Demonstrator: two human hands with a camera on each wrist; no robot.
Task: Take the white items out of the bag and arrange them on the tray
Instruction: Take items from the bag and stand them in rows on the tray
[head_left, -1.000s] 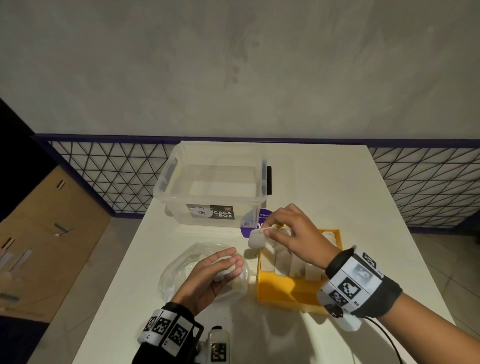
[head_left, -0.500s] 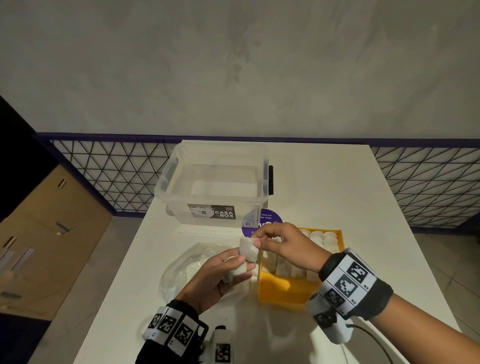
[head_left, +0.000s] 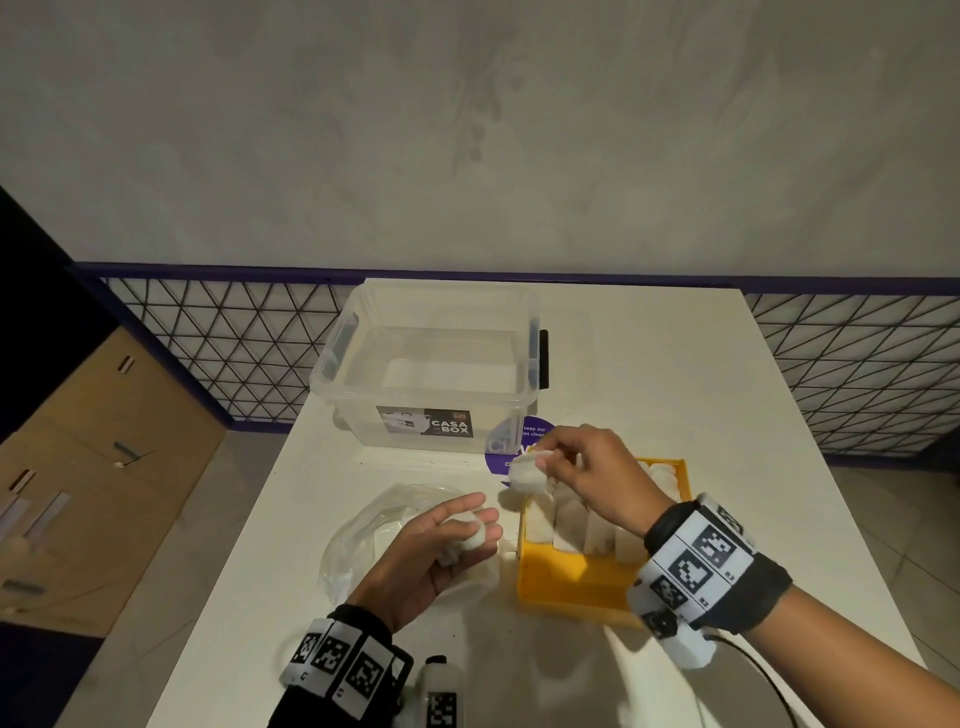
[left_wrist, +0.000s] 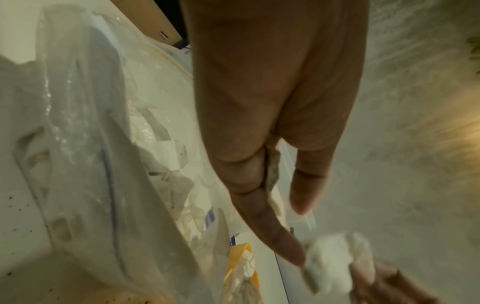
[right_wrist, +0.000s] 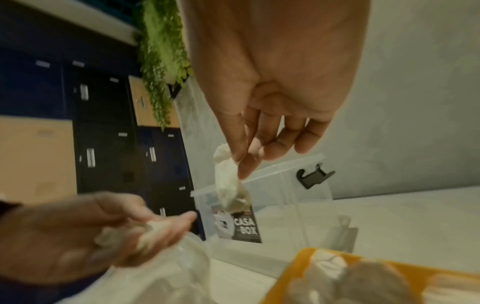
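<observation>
Nearest, at 6 o'clock on the white table (head_left: 675, 364), the left hand (head_left: 431, 556) lies palm up over the clear plastic bag (head_left: 363, 530). Its fingers are loosely curled round a small white item (head_left: 470, 535) resting on the fingertips; thumb half spread, more a cradle than a squeeze. The right-wrist view shows the same: soft crumpled white lump (right_wrist: 145, 232) in the cupped palm.

Just beyond, toward 1 o'clock, the right hand (head_left: 597, 473) pinches a second white item (head_left: 527, 473) between thumb and forefinger, other fingers relaxed and fanned. It hangs over the near-left corner of the yellow tray (head_left: 571, 582), not yet set down. Wrist view: the piece (right_wrist: 228, 176) dangles limp from its top end.

Handling, my guess: very light, soft, squashy, like wrapped wads; not slippery, not fragile, but deforms easily. Pinch at the upper end or take it lightly round the middle.

The tray already holds rows of white items (head_left: 571, 525) standing upright, close together. The bag looks crumpled, whether more remain inside I cannot tell.

Farther, at 12 o'clock, a clear storage box (head_left: 431, 364) with a label, and a purple sticker (head_left: 514, 441) beside it.
</observation>
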